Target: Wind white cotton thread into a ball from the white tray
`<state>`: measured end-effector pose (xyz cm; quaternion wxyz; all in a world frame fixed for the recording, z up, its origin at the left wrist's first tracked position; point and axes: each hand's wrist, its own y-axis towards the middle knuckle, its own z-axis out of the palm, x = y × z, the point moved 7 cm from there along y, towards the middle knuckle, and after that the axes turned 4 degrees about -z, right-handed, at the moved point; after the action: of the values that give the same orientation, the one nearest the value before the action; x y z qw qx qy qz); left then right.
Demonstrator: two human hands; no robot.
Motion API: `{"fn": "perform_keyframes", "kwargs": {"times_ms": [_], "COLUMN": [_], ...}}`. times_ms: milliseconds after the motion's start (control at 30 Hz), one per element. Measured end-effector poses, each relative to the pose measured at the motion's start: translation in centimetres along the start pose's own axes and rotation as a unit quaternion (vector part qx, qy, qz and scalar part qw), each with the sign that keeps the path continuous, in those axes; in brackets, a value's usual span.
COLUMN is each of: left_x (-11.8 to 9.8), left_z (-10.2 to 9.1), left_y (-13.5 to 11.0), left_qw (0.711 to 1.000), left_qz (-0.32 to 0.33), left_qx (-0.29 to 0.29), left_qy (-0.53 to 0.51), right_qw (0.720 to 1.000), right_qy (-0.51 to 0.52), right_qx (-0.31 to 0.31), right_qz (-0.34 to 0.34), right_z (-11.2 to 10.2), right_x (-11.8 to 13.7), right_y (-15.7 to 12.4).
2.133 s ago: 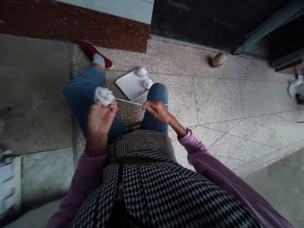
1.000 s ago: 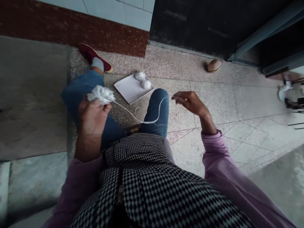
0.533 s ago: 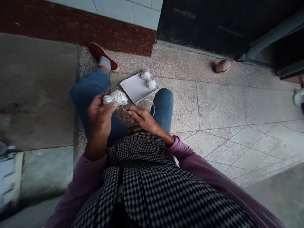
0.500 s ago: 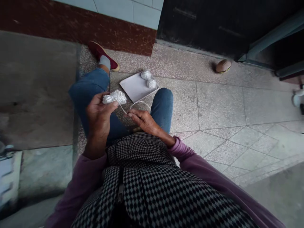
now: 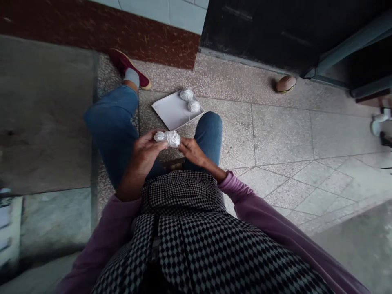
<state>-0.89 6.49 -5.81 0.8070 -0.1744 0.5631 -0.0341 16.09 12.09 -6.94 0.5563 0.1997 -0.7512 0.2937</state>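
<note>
Between my knees I hold a bundle of shiny white yarn, pinched in at its middle. My left hand is closed around the bundle's left end, thumb along the near side. My right hand is closed at the right end, its fingertips against the yarn; the strand it grips is mostly hidden now. Beyond my hands, a shallow white tray lies on the floor. Two white yarn balls, a farther ball and a nearer ball, sit at its right side.
My bent knees flank the work. A maroon shoe is on my foot near the brown wall base. A beige, rounded object lies on the tiled floor by the dark doorway. Pale shoes show at the far right.
My left hand has brought the yarn bundle right and slightly closer to me. My right hand has moved up against it, and the strand that stretched between the hands no longer shows.
</note>
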Motion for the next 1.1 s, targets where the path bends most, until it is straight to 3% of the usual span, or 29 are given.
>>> {"fn": "perform_keyframes", "kwargs": {"times_ms": [100,167,233,333,433,500,600,700,767,867,1000,1100], "left_x": [0.4,0.5,0.5,0.3,0.1,0.0,0.3,0.6,0.7,0.9,1.1,0.9], "left_z": [-1.1,-1.3,-0.9,0.2,1.2,1.2,0.3,-0.9,-1.4,-1.3,0.0,0.8], "left_y": [0.6,0.8,0.6,-0.2,-0.9,-0.8,-0.1,0.6,0.7,0.4,-0.4,-0.9], "left_qw": [0.998,0.995,0.991,0.990,0.993,0.997,1.000,0.998,0.994,0.990,0.993,0.995], "left_qz": [0.026,0.039,0.039,0.009,-0.023,-0.021,0.006,0.037,0.046,0.026,-0.023,-0.038], "left_qx": [-0.043,-0.051,-0.036,0.021,0.066,0.059,0.009,-0.042,-0.056,-0.043,0.035,0.072], "left_qy": [0.034,0.082,0.126,0.141,0.093,0.043,0.000,0.028,0.078,0.130,0.110,0.062], "right_qw": [0.998,0.995,0.994,0.991,0.992,0.996,0.999,0.999,0.998,0.998,0.995,0.996], "right_qy": [-0.001,0.000,-0.007,-0.023,-0.018,0.008,0.036,0.031,0.026,-0.001,-0.036,-0.004], "right_qx": [0.056,0.072,0.058,-0.005,-0.053,-0.054,-0.029,0.021,0.050,0.033,-0.060,-0.074], "right_qz": [-0.030,-0.061,-0.090,-0.128,-0.111,-0.064,-0.011,-0.019,-0.039,-0.057,-0.066,-0.054], "right_z": [2.9,2.6,0.6,-3.5,-5.4,-4.2,-0.4,3.1,3.6,1.0,-4.5,-5.2], "right_x": [0.5,2.0,3.6,5.0,3.9,2.1,-0.2,-0.1,1.1,3.3,4.7,3.2], "right_y": [-3.6,-5.0,-5.1,-3.0,-0.3,0.5,-0.6,-3.2,-4.6,-4.9,-2.3,-0.2]}}
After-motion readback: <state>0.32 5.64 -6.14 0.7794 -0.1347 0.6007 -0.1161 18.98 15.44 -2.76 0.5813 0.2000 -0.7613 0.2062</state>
